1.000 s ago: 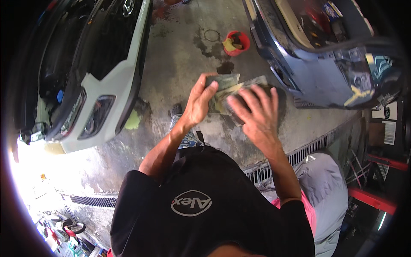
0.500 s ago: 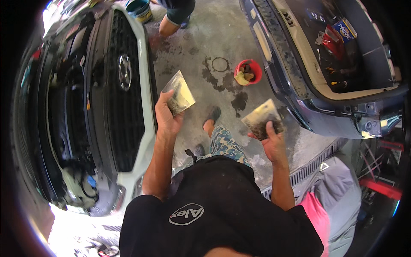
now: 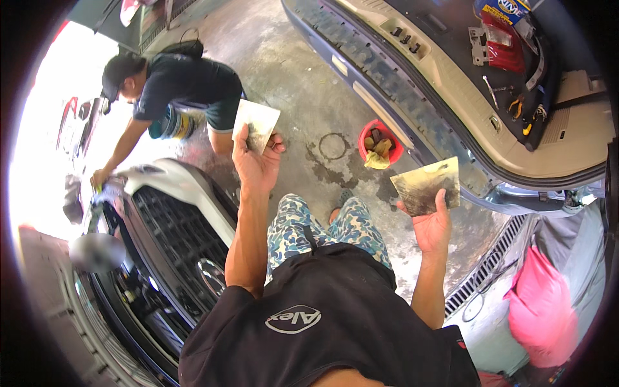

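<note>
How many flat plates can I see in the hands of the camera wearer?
2: a pale flat plate in the left hand, and a dark-smeared flat plate in the right hand. Any stacked behind would be hidden.

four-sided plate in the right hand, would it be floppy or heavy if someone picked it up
Probably stiff: the plate looks flat though gripped only near its lower edge. Likely light, since it looks thin and the right hand alone supports it. The dark smears on its face might make it slippery.

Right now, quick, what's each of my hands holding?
Left hand: holding a pale flat plate.
Right hand: holding a dark-smudged flat plate.
</note>
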Tool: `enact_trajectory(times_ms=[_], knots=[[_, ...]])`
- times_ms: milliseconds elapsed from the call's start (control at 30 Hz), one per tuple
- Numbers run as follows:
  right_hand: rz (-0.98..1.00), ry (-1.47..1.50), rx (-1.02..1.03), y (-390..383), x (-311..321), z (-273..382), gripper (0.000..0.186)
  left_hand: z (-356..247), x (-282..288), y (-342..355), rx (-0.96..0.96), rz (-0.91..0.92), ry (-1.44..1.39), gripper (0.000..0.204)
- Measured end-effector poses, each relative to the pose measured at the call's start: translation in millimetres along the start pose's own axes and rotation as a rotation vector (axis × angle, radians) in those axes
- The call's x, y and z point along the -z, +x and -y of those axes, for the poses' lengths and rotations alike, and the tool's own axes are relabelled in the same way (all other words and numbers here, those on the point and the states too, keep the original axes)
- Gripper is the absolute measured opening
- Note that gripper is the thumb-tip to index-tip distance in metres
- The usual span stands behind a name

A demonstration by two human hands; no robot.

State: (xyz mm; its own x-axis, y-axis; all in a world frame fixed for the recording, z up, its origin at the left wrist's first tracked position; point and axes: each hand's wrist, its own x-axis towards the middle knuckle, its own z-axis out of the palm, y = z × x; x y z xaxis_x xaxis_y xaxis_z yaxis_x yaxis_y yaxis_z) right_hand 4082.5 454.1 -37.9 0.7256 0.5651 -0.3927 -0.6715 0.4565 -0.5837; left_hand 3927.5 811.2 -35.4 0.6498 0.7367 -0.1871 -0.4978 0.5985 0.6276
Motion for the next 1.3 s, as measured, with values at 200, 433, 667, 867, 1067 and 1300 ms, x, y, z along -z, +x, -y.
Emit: enact_trajectory(times_ms=[200,433,667,867,1067,1300], knots=[[-0.107,0.078,0.23,51,-20,-29,0.052,3,-34,177,0.12,0.04,0.23,0.057],[-0.302,0.214,0.467,90,-55,-126,0.052,47,-34,344,-0.078,0.422,0.578,0.056],[-0.153,0.173,0.567,193,-34,-217,0.053,112,-2,446,-0.406,0.607,0.662,0.064],[-0.007,0.105,0.781,264,23,-286,0.054,134,9,493,-0.602,0.637,0.676,0.072],[-0.083,-0.062,1.004,289,22,-326,0.054,105,2,489,-0.776,0.669,0.545,0.076],[-0.953,-1.741,1.323,353,-55,-343,0.065,107,6,515,-0.624,0.807,0.468,0.066]])
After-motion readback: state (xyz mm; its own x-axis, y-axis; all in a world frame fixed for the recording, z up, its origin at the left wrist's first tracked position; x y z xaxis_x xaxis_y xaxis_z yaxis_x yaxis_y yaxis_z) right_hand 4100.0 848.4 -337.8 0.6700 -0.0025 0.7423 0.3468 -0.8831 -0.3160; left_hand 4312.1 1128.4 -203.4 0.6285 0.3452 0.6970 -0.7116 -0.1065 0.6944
